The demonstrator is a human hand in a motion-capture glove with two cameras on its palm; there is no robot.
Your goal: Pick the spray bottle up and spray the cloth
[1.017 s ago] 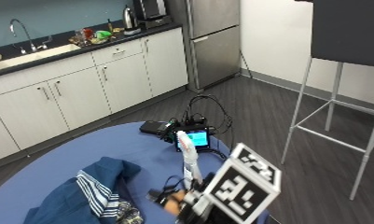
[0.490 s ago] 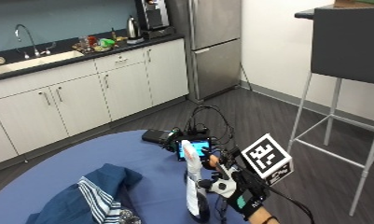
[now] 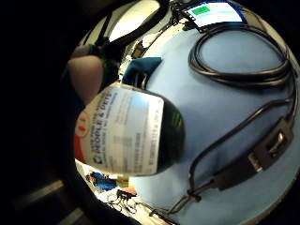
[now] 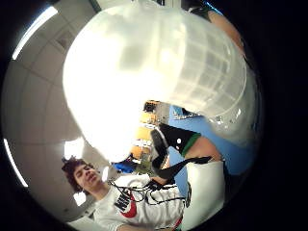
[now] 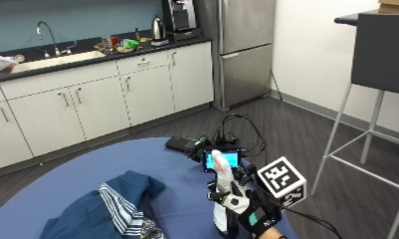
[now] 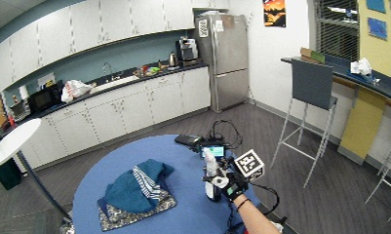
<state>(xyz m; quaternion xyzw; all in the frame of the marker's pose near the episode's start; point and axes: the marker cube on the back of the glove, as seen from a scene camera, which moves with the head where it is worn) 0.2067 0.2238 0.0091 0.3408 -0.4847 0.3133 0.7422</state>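
One hand does the work here: the gloved right hand [image 5: 249, 211] is wrapped around the lower body of the spray bottle [image 5: 223, 196], fingers curled round it from the side nearest the person, so the bottle is in its grasp. Whether the base rests on the blue table [image 5: 73, 174] or hangs just above it cannot be told from the outside view. Its long axis runs straight up, with the white trigger head at the top and the printed label [image 3: 123, 131] on the body facing the palm. From that grip the cloth [image 5: 109, 206] lies well off toward the person's left, across bare tabletop, a crumpled heap of dark teal fabric with a blue-and-white striped fold and a patterned piece under it. I judge that the nozzle must be turned toward that heap and brought closer before the trigger is squeezed; which way the nozzle points now is too small to tell. The bottle body looks pale and translucent, filling the thumb-side view. Beyond it on the table sit a small lit screen [image 5: 224, 160] and coiled black cables [image 3: 239, 56].
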